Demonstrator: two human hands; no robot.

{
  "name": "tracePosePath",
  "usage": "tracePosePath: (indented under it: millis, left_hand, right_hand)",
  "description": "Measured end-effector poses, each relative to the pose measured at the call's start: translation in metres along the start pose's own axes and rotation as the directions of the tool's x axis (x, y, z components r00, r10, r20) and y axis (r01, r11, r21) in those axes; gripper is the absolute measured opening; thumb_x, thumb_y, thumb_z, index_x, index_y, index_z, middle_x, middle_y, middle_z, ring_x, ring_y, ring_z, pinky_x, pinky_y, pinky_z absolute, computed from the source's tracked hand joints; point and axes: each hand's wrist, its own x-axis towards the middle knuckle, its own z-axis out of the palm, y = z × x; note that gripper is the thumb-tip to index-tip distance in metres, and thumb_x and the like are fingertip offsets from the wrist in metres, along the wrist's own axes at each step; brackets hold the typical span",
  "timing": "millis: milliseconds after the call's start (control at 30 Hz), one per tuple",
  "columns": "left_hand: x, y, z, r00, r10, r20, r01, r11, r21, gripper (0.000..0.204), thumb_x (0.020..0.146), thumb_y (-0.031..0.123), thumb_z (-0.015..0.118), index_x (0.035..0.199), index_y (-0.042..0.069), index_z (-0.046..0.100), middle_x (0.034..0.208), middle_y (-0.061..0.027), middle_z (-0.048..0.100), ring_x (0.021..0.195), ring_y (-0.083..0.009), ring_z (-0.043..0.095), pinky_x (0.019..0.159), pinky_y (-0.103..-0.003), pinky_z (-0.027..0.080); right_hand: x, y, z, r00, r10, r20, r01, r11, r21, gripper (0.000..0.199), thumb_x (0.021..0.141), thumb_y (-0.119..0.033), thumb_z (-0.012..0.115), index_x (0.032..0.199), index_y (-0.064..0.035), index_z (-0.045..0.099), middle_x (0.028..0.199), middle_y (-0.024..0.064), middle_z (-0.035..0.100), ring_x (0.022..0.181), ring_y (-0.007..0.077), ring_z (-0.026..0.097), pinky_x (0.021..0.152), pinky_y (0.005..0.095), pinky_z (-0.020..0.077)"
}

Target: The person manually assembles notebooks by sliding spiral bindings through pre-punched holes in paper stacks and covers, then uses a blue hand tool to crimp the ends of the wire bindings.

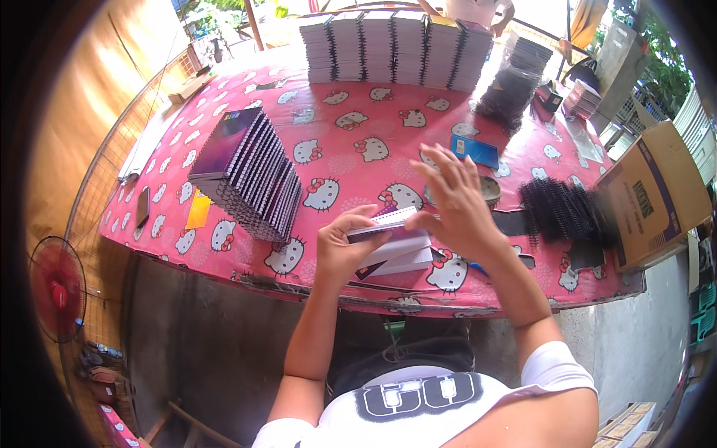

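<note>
My left hand (345, 243) grips an unbound notebook (393, 218), a block of white pages with a row of punched holes along its edge and a dark cover underneath. Fingers spread, my right hand (457, 193) is raised just beside the block, its thumb close to the pages' right end; whether the thumb touches cannot be told. Under the held block, more loose white page blocks (407, 257) with dark covers lie at the table's near edge. Partly behind my right hand sits a small round container (490, 190).
Purple-covered spiral notebooks (246, 175) are piled at left, with taller notebook stacks (392, 48) at the back. Black binding coils (560, 209) lie near a cardboard box (653, 198) at right. A blue packet (475, 151), a yellow slip (198, 210) and a phone (143, 207) rest on the pink tablecloth.
</note>
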Motion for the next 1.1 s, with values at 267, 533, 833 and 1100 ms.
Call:
tracePosePath:
  millis: [267, 533, 833, 1100]
  left_hand:
    - [-0.012, 0.039, 0.013, 0.993, 0.108, -0.050, -0.109, 0.994, -0.014, 0.014, 0.077, -0.004, 0.072, 0.086, 0.002, 0.063, 0.077, -0.0010, 0.066, 0.070, -0.0030, 0.058, 0.058, -0.018, 0.045]
    - [-0.018, 0.045, 0.015, 0.984, 0.175, -0.017, -0.175, 0.984, -0.023, 0.016, 0.077, -0.005, 0.073, 0.090, 0.001, 0.066, 0.083, -0.0037, 0.069, 0.078, -0.0065, 0.062, 0.068, -0.022, 0.050]
    - [-0.024, 0.046, 0.013, 0.958, 0.275, 0.085, -0.277, 0.961, 0.016, 0.015, 0.077, -0.009, 0.070, 0.089, 0.000, 0.065, 0.092, -0.0126, 0.071, 0.087, -0.0144, 0.067, 0.076, -0.027, 0.054]
    - [-0.024, 0.039, 0.016, 0.946, 0.265, 0.185, -0.271, 0.963, 0.007, 0.014, 0.078, -0.008, 0.070, 0.089, 0.000, 0.066, 0.093, -0.0123, 0.071, 0.086, -0.0129, 0.067, 0.075, -0.025, 0.053]
  right_hand:
    - [-0.036, -0.027, 0.042, 0.993, -0.012, -0.117, 0.007, 0.999, -0.036, 0.115, 0.075, -0.083, 0.020, 0.143, 0.0102, 0.017, 0.151, 0.0267, 0.016, 0.143, 0.0423, 0.003, 0.099, 0.0706, -0.0131]
    - [-0.048, -0.038, 0.032, 0.998, 0.053, 0.041, -0.059, 0.988, 0.146, 0.118, 0.076, -0.085, 0.012, 0.145, 0.0106, 0.002, 0.153, 0.0276, -0.003, 0.142, 0.0387, -0.015, 0.097, 0.0658, -0.0218]
    - [-0.070, -0.036, 0.021, 0.976, 0.128, 0.177, -0.169, 0.957, 0.237, 0.120, 0.074, -0.086, 0.018, 0.145, 0.0074, -0.005, 0.154, 0.0262, -0.008, 0.142, 0.0386, -0.015, 0.098, 0.0663, -0.0192]
    - [-0.078, -0.026, 0.019, 0.980, 0.165, 0.108, -0.192, 0.921, 0.339, 0.114, 0.076, -0.083, 0.026, 0.147, 0.0055, 0.006, 0.155, 0.0247, 0.001, 0.144, 0.0377, -0.008, 0.100, 0.0652, -0.0185]
